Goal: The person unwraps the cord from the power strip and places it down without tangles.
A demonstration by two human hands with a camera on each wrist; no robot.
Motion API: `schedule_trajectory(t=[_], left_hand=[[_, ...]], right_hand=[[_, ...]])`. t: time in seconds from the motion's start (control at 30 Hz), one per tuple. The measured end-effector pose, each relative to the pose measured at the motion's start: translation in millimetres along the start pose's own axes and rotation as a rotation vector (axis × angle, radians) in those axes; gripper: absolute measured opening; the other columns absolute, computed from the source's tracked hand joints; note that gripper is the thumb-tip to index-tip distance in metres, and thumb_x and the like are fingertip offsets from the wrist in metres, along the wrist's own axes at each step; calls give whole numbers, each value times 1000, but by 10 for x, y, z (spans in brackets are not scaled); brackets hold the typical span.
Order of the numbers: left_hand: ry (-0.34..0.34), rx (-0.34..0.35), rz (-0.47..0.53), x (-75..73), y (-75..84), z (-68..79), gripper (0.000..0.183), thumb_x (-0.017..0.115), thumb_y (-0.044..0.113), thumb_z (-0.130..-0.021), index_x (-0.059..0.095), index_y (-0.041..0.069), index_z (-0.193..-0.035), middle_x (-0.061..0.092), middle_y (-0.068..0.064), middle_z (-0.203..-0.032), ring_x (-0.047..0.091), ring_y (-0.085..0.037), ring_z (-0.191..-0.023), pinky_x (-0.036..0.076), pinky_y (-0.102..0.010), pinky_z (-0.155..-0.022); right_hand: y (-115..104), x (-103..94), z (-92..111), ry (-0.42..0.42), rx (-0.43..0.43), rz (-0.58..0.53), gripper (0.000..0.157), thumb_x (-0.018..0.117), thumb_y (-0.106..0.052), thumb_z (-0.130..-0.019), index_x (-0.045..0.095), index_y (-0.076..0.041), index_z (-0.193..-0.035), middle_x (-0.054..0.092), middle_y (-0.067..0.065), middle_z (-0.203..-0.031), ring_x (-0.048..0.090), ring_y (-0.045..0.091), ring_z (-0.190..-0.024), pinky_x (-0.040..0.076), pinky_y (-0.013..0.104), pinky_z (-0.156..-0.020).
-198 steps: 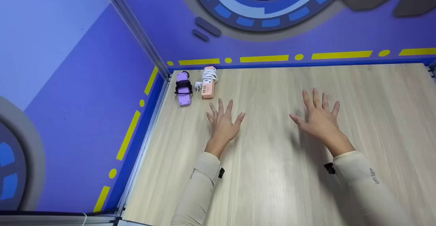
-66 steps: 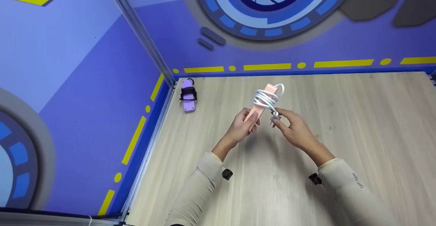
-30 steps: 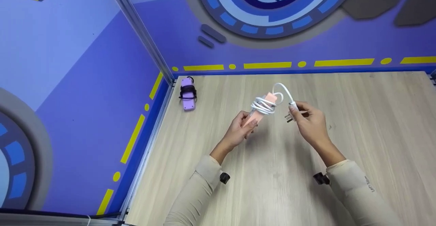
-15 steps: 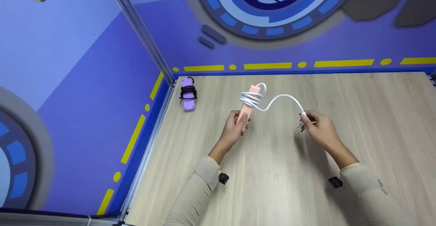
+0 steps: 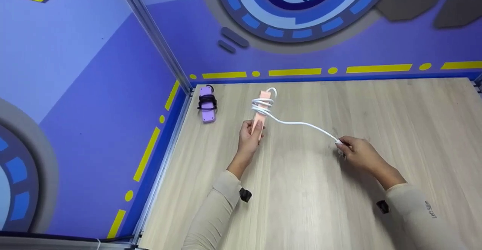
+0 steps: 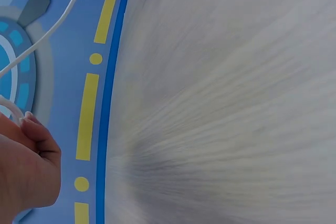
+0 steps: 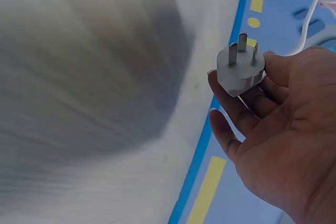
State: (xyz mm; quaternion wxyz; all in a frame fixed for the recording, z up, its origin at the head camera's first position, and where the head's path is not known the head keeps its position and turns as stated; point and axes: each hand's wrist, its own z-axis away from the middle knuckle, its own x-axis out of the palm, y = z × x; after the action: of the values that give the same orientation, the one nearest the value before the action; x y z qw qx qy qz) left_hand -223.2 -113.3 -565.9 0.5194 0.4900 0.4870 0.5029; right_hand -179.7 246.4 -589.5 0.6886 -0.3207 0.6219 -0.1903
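"Across the wood-grain table (image 5: 301, 205), what's the largest thing lying or held?"

"Towards its far left side, the pink power strip (image 5: 260, 118), standing out ahead of the hand that carries it. Near the corner lies the purple power strip (image 5: 208, 115), bound in its own black cord (image 5: 207, 101)."

"And each grip?"

"The left hand (image 5: 248, 139) grasps the pink strip's near end, thumb along its face. The right hand (image 5: 361, 154) pinches the far end of the white cord (image 5: 297, 122), by the plug (image 7: 241, 74), whose prongs (image 7: 232, 54) stick out bare."

"How would you unwind it well?"

"I'd hold the strip below the coils, steady, and circle the lead round it loop by loop; a straight tug would probably tighten them. Pulling by the plug's body should spare the cord."

"What differs from half a second ago?"

"The hands are wider apart: strip farther left, plug lower and farther right. The lead's high arch has flattened. Coils remain on the strip."
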Motion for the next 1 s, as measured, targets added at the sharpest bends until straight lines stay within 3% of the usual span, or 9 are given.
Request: schedule_trajectory(t=[0.03,0.2,0.43,0.57,0.73,1.0], left_hand=[[4,-2,-1,-2,1,-4,46,58,51,-96,48,14,-123,65,-3,-105,55,-10,-79,44,-20,-58],[20,-23,-12,-29,20,-10,46,58,50,-96,48,14,-123,65,-6,-106,55,-9,-78,44,-21,-57],[-28,6,-51,-53,57,-12,44,60,46,-97,48,12,-121,65,-14,-109,54,-11,-78,42,-20,-57],[-49,30,-76,-56,85,-11,43,61,45,-96,48,12,-121,64,-8,-103,54,-12,-78,43,-20,-57],[-75,31,-114,-53,90,-6,44,61,46,-96,49,13,-122,61,1,-98,57,-23,-84,44,-21,-58],[-103,33,-101,-18,82,-5,43,60,43,-97,49,11,-123,62,-9,-103,57,-27,-85,43,-21,-58]], right_hand=[[21,12,0,-6,4,9,24,54,-22,-102,66,-3,-109,65,8,-81,52,15,-66,42,27,-57],[92,79,9,-23,-4,64,22,54,-20,-102,66,-3,-111,64,6,-85,52,17,-71,41,32,-64],[129,99,-2,-45,6,48,22,53,-20,-103,67,-4,-105,62,7,-88,55,16,-72,43,30,-65],[130,78,-28,-40,-2,58,19,54,-17,-102,67,-4,-101,60,7,-87,53,17,-73,42,30,-65],[139,65,-68,-36,-17,79,18,55,-17,-101,67,-6,-93,58,7,-83,50,19,-73,40,31,-64],[120,28,-89,-22,-8,125,25,59,-24,-99,68,-1,-106,65,11,-91,54,23,-81,42,39,-70]])
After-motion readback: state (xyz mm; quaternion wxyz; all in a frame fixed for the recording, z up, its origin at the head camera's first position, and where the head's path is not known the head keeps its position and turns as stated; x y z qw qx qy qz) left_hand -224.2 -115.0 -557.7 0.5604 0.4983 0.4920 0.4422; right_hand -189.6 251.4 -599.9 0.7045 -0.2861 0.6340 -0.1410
